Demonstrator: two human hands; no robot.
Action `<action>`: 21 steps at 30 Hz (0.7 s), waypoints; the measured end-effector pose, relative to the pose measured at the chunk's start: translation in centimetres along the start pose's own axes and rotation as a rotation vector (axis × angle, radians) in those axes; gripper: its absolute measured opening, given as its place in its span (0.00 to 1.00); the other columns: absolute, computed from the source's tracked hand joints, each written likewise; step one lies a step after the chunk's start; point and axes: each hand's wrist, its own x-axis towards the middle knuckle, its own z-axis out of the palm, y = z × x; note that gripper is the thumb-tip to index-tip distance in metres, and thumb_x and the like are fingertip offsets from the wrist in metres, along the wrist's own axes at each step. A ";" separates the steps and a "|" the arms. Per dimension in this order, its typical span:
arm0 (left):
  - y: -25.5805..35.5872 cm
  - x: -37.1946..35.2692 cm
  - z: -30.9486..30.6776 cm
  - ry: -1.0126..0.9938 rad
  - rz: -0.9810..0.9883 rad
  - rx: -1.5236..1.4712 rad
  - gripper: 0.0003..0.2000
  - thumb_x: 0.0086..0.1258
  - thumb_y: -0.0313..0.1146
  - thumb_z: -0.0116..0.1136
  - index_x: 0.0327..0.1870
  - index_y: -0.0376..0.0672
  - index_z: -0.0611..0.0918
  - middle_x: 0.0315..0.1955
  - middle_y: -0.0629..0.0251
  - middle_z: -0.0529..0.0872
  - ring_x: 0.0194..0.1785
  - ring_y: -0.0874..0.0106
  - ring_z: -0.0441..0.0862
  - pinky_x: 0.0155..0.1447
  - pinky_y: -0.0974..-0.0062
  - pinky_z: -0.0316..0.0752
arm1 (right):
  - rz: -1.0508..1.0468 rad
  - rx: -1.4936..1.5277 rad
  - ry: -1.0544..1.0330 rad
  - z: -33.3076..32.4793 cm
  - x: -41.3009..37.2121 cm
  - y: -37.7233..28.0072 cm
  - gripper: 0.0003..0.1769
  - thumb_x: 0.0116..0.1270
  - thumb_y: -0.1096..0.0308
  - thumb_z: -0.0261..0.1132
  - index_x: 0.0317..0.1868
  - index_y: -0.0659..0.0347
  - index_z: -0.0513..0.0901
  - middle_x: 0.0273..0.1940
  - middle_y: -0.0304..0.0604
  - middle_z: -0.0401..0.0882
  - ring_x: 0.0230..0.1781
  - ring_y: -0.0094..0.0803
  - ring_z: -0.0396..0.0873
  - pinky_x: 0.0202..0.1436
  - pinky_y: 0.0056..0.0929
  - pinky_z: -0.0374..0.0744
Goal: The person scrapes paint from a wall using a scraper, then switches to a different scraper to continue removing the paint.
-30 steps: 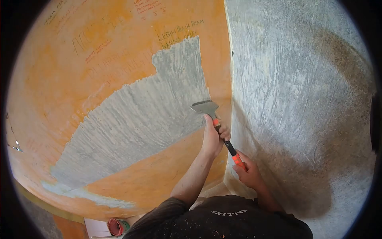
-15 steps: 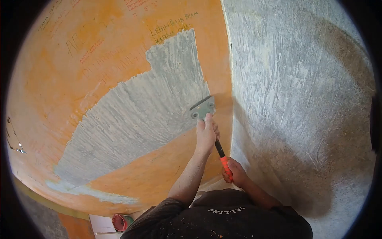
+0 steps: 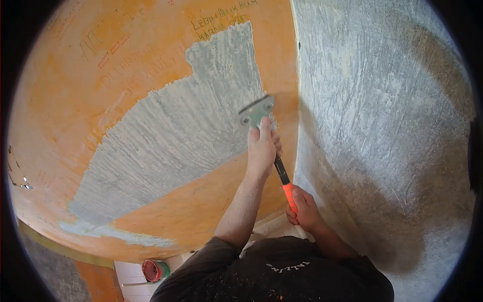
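A wide-bladed scraper (image 3: 257, 110) lies against the orange wall (image 3: 221, 194), its blade at the right edge of a bare grey scraped patch (image 3: 166, 136). My left hand (image 3: 262, 148) is closed around the upper shaft just below the blade head, the thumb stretched along the head. Lower down, my right hand (image 3: 306, 209) is wrapped round the orange-red grip at the handle's end. The black shaft shows between the two hands. Dust covers my left forearm.
A rough grey wall (image 3: 362, 110) meets the orange wall at a corner on the right. Handwriting (image 3: 224, 17) marks the orange paint. At the lower left, a red and green bucket (image 3: 153, 271) stands on white tiles. Wires (image 3: 22, 182) stick out at the far left.
The scraper and both hands have moved up in the view, the left hand more than the right. The wall has also shifted upward as the camera tilted. Both grips are unchanged.
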 end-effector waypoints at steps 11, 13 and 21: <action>1.5 -0.1 0.6 -0.020 0.024 0.009 0.16 0.81 0.47 0.43 0.35 0.44 0.67 0.16 0.77 0.63 0.16 0.83 0.61 0.19 0.78 0.62 | -0.036 -0.036 -0.017 1.1 -0.8 -1.9 0.27 0.82 0.48 0.39 0.64 0.59 0.71 0.16 0.35 0.61 0.10 0.21 0.56 0.14 0.22 0.60; 1.5 -0.3 0.6 0.005 0.016 -0.008 0.16 0.81 0.47 0.44 0.33 0.45 0.65 0.16 0.77 0.63 0.16 0.83 0.62 0.19 0.78 0.62 | -0.034 -0.033 0.011 1.0 -0.9 -1.8 0.28 0.82 0.47 0.39 0.64 0.60 0.71 0.15 0.34 0.60 0.10 0.21 0.56 0.14 0.22 0.60; 1.6 0.3 1.0 -0.012 0.027 -0.009 0.16 0.81 0.48 0.44 0.37 0.45 0.64 0.17 0.76 0.63 0.16 0.82 0.61 0.20 0.78 0.62 | -0.024 -0.056 0.008 1.0 -0.9 -2.9 0.29 0.82 0.46 0.39 0.64 0.61 0.70 0.15 0.34 0.60 0.09 0.21 0.55 0.14 0.21 0.59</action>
